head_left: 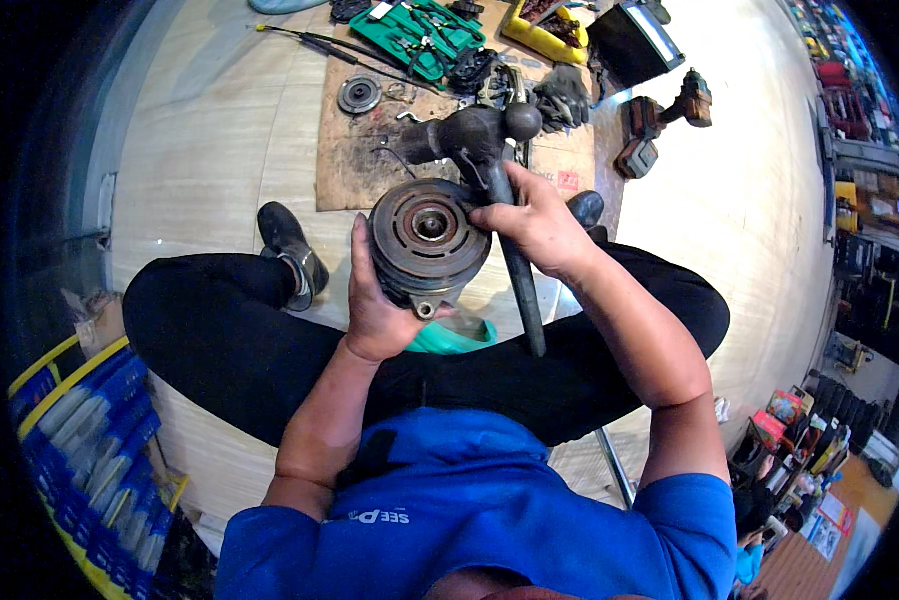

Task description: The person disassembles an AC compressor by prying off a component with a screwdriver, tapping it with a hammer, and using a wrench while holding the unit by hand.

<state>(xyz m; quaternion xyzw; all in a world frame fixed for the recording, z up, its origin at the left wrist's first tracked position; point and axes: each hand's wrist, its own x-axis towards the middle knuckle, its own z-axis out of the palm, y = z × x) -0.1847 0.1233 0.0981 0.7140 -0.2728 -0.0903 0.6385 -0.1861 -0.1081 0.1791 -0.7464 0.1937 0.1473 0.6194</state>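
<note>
Between my knees I hold up what looks like a car air-conditioning compressor [430, 235], its round, worn pulley face turned upward. My left hand [375, 315] is closed around its left side and underside, next to a metal lug with a bolt hole. A dark ball-peen hammer [520, 285] is in my right hand [545, 225], which grips the handle just below the head. The hammer head lies beyond the pulley's far edge, and the handle slants down toward my right thigh. My right thumb reaches over to the pulley's right rim.
A stained cardboard sheet [355, 165] on the floor bears a loose metal disc [360, 95] and dark gloves [564, 98]. Farther back are a green tool case [420, 35], a yellow tray [540, 38] and a black box [635, 45]. A cordless drill [660, 120] lies right.
</note>
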